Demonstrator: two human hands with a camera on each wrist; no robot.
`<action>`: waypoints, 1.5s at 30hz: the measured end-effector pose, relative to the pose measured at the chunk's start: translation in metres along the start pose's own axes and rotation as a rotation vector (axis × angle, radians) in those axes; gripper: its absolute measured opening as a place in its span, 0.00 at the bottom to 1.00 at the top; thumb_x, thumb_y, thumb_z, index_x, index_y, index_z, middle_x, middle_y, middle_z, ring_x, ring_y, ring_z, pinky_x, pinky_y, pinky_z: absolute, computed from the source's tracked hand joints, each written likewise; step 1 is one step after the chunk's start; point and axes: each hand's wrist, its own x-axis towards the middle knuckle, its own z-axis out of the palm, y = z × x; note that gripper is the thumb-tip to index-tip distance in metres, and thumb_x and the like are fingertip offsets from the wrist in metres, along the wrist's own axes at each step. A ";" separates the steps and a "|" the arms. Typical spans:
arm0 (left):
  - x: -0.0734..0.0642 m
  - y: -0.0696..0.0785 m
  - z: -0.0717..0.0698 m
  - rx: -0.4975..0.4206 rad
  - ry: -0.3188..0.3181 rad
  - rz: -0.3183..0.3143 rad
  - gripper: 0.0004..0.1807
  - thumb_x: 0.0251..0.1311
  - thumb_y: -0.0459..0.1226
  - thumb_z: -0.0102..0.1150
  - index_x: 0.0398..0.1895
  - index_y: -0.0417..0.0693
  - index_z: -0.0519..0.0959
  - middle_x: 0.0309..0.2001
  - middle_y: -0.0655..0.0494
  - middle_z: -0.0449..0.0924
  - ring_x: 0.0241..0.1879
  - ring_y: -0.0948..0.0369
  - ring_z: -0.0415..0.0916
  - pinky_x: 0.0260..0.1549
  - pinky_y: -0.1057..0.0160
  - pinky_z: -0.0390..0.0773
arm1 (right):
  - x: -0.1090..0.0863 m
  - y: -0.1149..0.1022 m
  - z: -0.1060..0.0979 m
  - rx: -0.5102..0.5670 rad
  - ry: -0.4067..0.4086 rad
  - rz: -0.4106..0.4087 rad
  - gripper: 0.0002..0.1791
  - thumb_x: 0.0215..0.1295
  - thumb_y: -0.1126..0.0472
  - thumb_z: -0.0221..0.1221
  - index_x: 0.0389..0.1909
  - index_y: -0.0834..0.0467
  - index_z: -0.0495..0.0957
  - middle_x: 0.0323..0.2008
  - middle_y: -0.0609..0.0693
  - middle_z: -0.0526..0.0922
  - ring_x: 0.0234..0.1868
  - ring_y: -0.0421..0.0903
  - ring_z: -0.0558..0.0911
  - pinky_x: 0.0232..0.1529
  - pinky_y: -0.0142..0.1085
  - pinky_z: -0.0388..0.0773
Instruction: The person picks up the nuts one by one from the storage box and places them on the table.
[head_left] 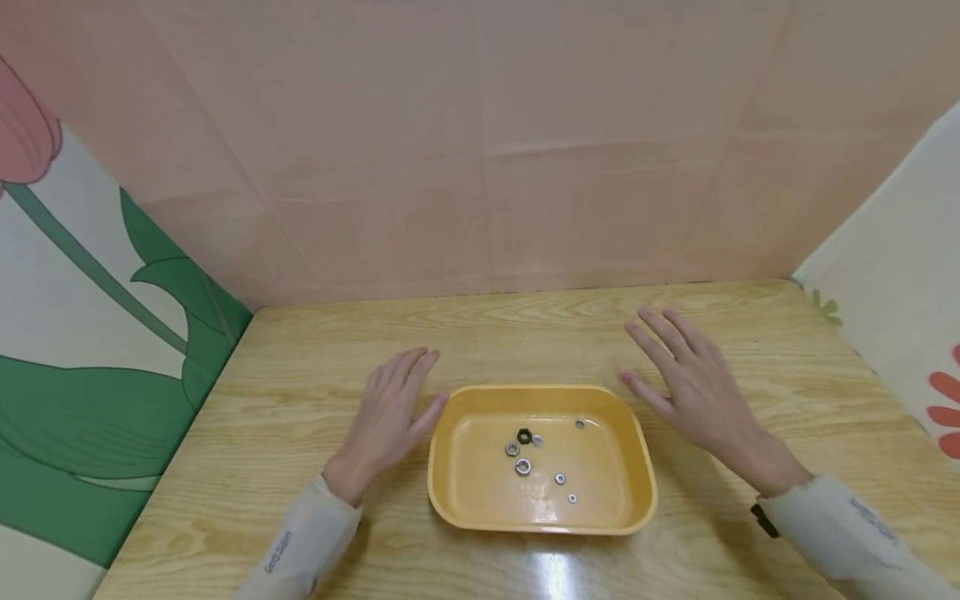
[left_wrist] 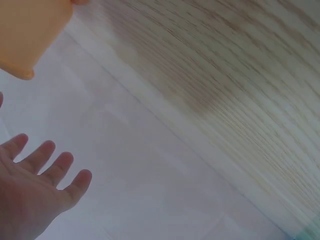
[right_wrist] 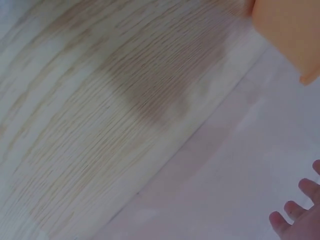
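Observation:
A shallow yellow-orange tray [head_left: 600, 517] sits on the table between my two hands. Inside it lie several loose metal nuts: a dark one [head_left: 524, 436], a larger silver nut [head_left: 522, 467], and smaller silver pieces such as the nut [head_left: 572, 498] near the front. My left hand [head_left: 390, 412] hovers by the tray's left side, fingers extended and thumb close to the rim; whether it touches cannot be told. Off the tray's right side, my right hand [head_left: 693, 387] is held with spread fingers and nothing in it. Each wrist view shows part of the tray's outer wall [left_wrist: 35, 30].
The wooden table [head_left: 300, 400] runs back to a pink-beige covered wall [head_left: 480, 167]. On the left stands a panel with green leaves [head_left: 82, 417] and a pink flower. A pale panel [head_left: 900, 250] with red petals borders the right side.

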 end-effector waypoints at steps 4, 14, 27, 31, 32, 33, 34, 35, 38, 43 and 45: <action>-0.002 0.004 0.000 -0.013 0.000 0.016 0.32 0.72 0.49 0.53 0.73 0.44 0.63 0.69 0.41 0.65 0.69 0.42 0.62 0.66 0.35 0.62 | -0.003 -0.004 -0.002 0.011 -0.026 -0.001 0.39 0.75 0.33 0.42 0.68 0.61 0.71 0.70 0.61 0.68 0.72 0.66 0.61 0.60 0.69 0.62; -0.005 0.013 0.003 -0.009 -0.027 0.054 0.31 0.70 0.47 0.55 0.72 0.45 0.65 0.68 0.43 0.68 0.68 0.44 0.64 0.66 0.38 0.64 | -0.006 -0.011 -0.006 0.033 -0.086 0.017 0.32 0.71 0.44 0.57 0.68 0.58 0.71 0.68 0.59 0.72 0.72 0.64 0.61 0.61 0.67 0.61; -0.012 0.025 0.009 -0.016 -0.094 0.059 0.31 0.71 0.52 0.52 0.72 0.49 0.66 0.70 0.48 0.68 0.69 0.47 0.64 0.66 0.39 0.64 | -0.007 -0.017 -0.001 0.088 -0.058 -0.058 0.28 0.70 0.48 0.58 0.64 0.59 0.75 0.64 0.60 0.76 0.69 0.65 0.65 0.59 0.65 0.64; -0.014 0.027 0.012 -0.016 -0.097 0.077 0.31 0.71 0.52 0.51 0.73 0.50 0.66 0.70 0.49 0.68 0.69 0.47 0.64 0.65 0.39 0.64 | -0.007 -0.018 0.000 0.098 -0.054 -0.069 0.27 0.69 0.48 0.59 0.63 0.59 0.76 0.63 0.60 0.76 0.68 0.66 0.66 0.60 0.65 0.64; -0.014 0.027 0.012 -0.017 -0.096 0.082 0.31 0.71 0.52 0.52 0.73 0.51 0.66 0.70 0.49 0.68 0.69 0.47 0.64 0.65 0.39 0.64 | -0.007 -0.018 0.001 0.101 -0.052 -0.072 0.27 0.69 0.48 0.59 0.63 0.59 0.76 0.63 0.59 0.76 0.68 0.66 0.66 0.60 0.65 0.64; -0.015 0.028 0.012 -0.015 -0.095 0.085 0.31 0.71 0.52 0.52 0.73 0.51 0.66 0.70 0.49 0.68 0.69 0.47 0.64 0.65 0.40 0.65 | -0.007 -0.018 0.001 0.102 -0.050 -0.074 0.27 0.69 0.48 0.59 0.63 0.59 0.76 0.63 0.59 0.77 0.68 0.65 0.67 0.60 0.65 0.64; -0.015 0.028 0.013 -0.013 -0.096 0.088 0.31 0.70 0.52 0.52 0.73 0.52 0.66 0.70 0.50 0.68 0.68 0.47 0.64 0.64 0.40 0.65 | -0.007 -0.018 0.002 0.104 -0.048 -0.077 0.27 0.69 0.47 0.58 0.63 0.59 0.76 0.63 0.59 0.77 0.68 0.65 0.67 0.60 0.65 0.64; -0.015 0.028 0.013 -0.010 -0.094 0.094 0.31 0.70 0.52 0.52 0.73 0.52 0.66 0.70 0.50 0.68 0.68 0.47 0.65 0.64 0.40 0.66 | -0.007 -0.018 0.002 0.105 -0.045 -0.079 0.27 0.69 0.47 0.58 0.63 0.59 0.76 0.63 0.59 0.77 0.68 0.65 0.67 0.60 0.64 0.64; -0.016 0.029 0.014 -0.005 -0.096 0.109 0.31 0.69 0.53 0.53 0.72 0.53 0.68 0.70 0.50 0.69 0.68 0.46 0.65 0.63 0.40 0.66 | -0.007 -0.019 0.003 0.111 -0.046 -0.082 0.27 0.70 0.47 0.57 0.63 0.59 0.76 0.62 0.59 0.77 0.67 0.65 0.67 0.60 0.64 0.64; -0.018 0.031 0.014 0.003 -0.110 0.118 0.31 0.67 0.54 0.54 0.70 0.54 0.70 0.70 0.50 0.69 0.67 0.44 0.66 0.62 0.39 0.67 | -0.007 -0.022 0.002 0.127 -0.050 -0.089 0.27 0.71 0.45 0.56 0.63 0.59 0.77 0.61 0.58 0.78 0.67 0.65 0.68 0.62 0.63 0.64; -0.019 0.032 0.014 0.009 -0.117 0.115 0.31 0.67 0.55 0.54 0.69 0.55 0.70 0.70 0.50 0.68 0.67 0.44 0.66 0.61 0.38 0.67 | -0.007 -0.023 0.003 0.130 -0.048 -0.093 0.28 0.72 0.44 0.55 0.62 0.59 0.77 0.61 0.58 0.78 0.67 0.64 0.68 0.62 0.63 0.64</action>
